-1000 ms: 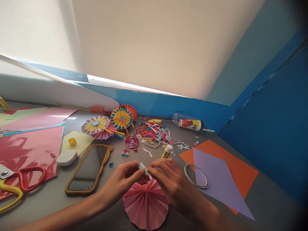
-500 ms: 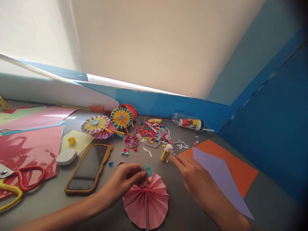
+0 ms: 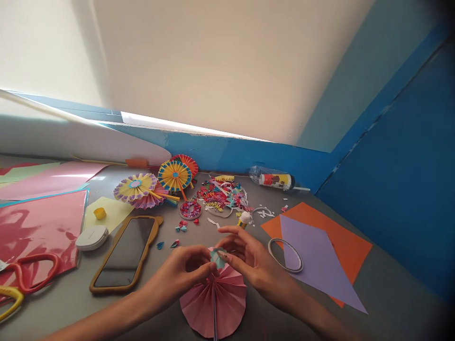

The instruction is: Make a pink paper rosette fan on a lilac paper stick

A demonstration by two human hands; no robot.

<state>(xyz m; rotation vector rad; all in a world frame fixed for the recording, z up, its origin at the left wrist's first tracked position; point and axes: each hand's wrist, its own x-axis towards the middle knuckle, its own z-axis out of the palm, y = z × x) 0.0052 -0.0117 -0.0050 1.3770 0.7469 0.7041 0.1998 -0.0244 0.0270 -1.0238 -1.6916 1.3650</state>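
Note:
Above the pink pleated paper fan point(image 3: 213, 308), a small blue-green paper flower point(image 3: 218, 258) is held between my two hands. My left hand point(image 3: 190, 265) pinches its left edge between thumb and fingers. From the right, the thumb and fingers of my right hand point(image 3: 249, 258) close on the same flower. The round fan lies flat on the grey table, a dark straight line running from its centre to its near edge; its top is partly hidden by my hands. Behind my right hand's fingers stands an uncapped glue stick point(image 3: 243, 219), its lower part covered.
Left are a phone point(image 3: 124, 253) in a brown case, a white case point(image 3: 91, 237), a yellow cap point(image 3: 100, 213) and scissors point(image 3: 37, 272). Finished fans point(image 3: 174, 176) and paper scraps point(image 3: 227, 194) lie behind. Right are a tape roll point(image 3: 300, 265), purple paper point(image 3: 320, 255) and a glue bottle point(image 3: 277, 181).
My right hand has moved left from beside the glue stick and now grips the flower with my left. The tape roll, hidden before behind my right hand, now shows.

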